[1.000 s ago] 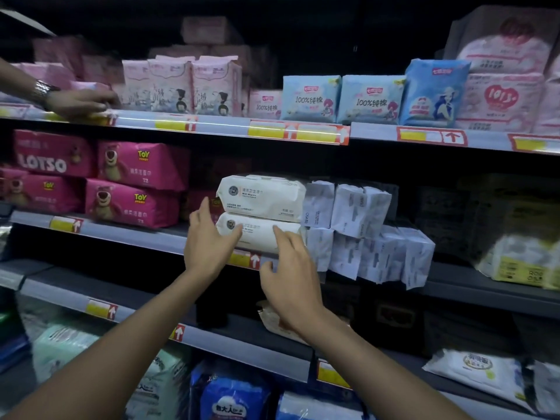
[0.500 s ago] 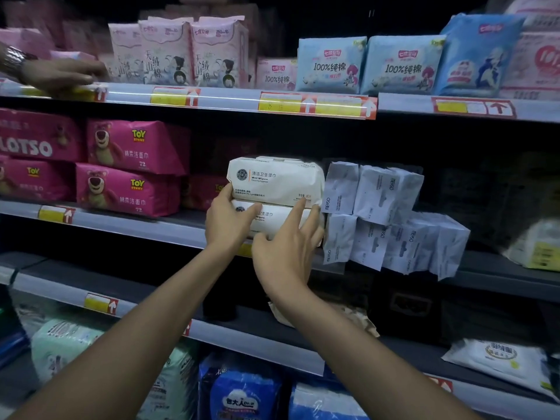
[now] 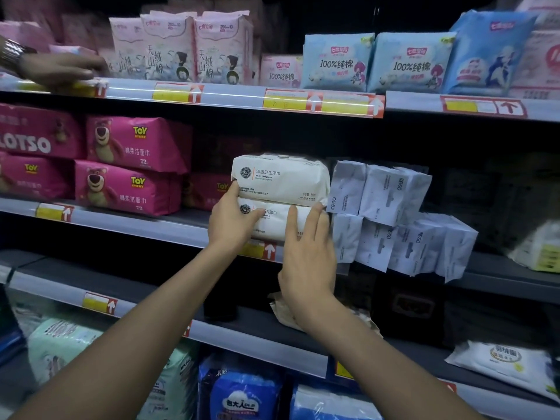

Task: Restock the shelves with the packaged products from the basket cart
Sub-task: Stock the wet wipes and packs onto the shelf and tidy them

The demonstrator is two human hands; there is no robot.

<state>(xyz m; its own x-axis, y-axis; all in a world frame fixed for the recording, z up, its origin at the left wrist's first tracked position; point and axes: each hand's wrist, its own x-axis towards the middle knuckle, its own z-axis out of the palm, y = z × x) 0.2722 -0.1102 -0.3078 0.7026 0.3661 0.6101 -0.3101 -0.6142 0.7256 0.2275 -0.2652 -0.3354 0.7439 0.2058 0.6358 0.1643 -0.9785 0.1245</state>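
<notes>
Two white wet-wipes packs lie stacked on the middle shelf (image 3: pixel 145 225). The upper pack (image 3: pixel 281 180) rests on the lower pack (image 3: pixel 277 222). My left hand (image 3: pixel 231 221) grips the left end of the lower pack, thumb across its front, with one fingertip touching the upper pack's bottom corner. My right hand (image 3: pixel 307 256) presses straight fingers against the right front of the lower pack. The basket cart is out of view.
Pink Lotso packs (image 3: pixel 130 165) sit to the left, and grey-white Meyso packs (image 3: pixel 388 219) crowd the right, some leaning over the shelf edge. Another person's hand (image 3: pixel 60 69) with a wristwatch rests on the top shelf beside pink packs (image 3: pixel 169 50). Lower shelves hold more packs (image 3: pixel 239 392).
Both my hands closed in on the lower white pack: the left went from its side to gripping its end, the right slid up onto its front. The view moved closer.
</notes>
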